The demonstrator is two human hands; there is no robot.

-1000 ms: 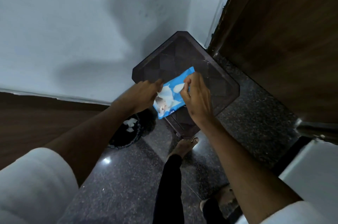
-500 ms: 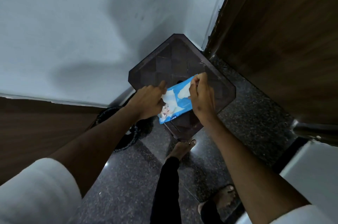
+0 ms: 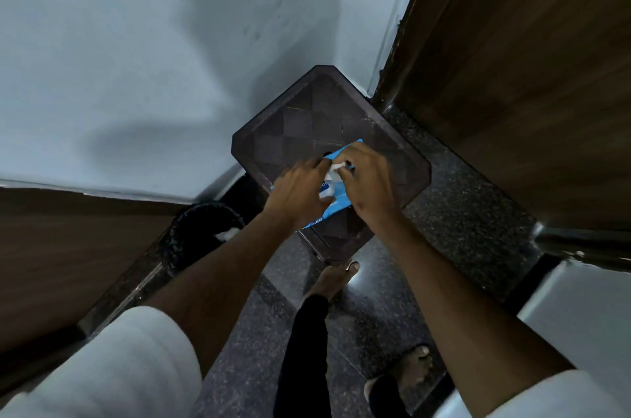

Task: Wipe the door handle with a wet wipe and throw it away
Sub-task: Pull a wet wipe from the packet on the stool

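Observation:
A blue pack of wet wipes (image 3: 336, 204) lies on the dark brown stool (image 3: 307, 117). My left hand (image 3: 297, 190) presses down on the pack's left part. My right hand (image 3: 367, 178) pinches a white wipe (image 3: 334, 167) that sticks out of the pack's opening, between both hands. The wooden door (image 3: 532, 76) stands to the right; its handle is out of view.
A black waste bin (image 3: 201, 236) with a white scrap inside stands on the floor left of the stool, against the white wall (image 3: 153, 59). My feet are on the dark granite floor (image 3: 454, 219). A white object (image 3: 580, 308) sits at the lower right.
The pack was held up between both hands; now it rests on the stool. My left hand has moved on top of it and my right fingers have drawn out a bit of white wipe.

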